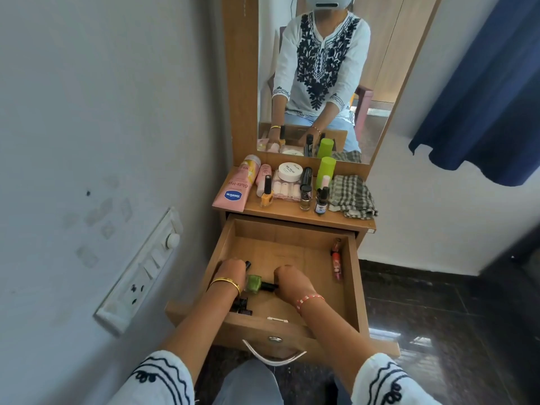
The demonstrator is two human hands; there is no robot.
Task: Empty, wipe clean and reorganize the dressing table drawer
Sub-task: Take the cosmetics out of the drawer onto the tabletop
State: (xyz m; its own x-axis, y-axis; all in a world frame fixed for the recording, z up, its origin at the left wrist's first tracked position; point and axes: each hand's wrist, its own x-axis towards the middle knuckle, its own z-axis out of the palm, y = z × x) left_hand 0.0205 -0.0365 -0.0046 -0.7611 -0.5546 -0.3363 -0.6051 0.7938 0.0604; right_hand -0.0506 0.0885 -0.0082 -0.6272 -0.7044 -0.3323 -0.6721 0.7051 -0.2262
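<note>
Green nail polish bottle (253,283), pink tube (233,190), grey checked cloth (352,195).

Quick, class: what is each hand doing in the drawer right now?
Left hand: grips the green nail polish bottle.
Right hand: fingers curled around the bottle's black cap.

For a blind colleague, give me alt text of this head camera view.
Both hands reach into the open wooden drawer around a green nail polish bottle; a red tube lies at its right wall. Cosmetics and a checked cloth sit on the tabletop above.
</note>
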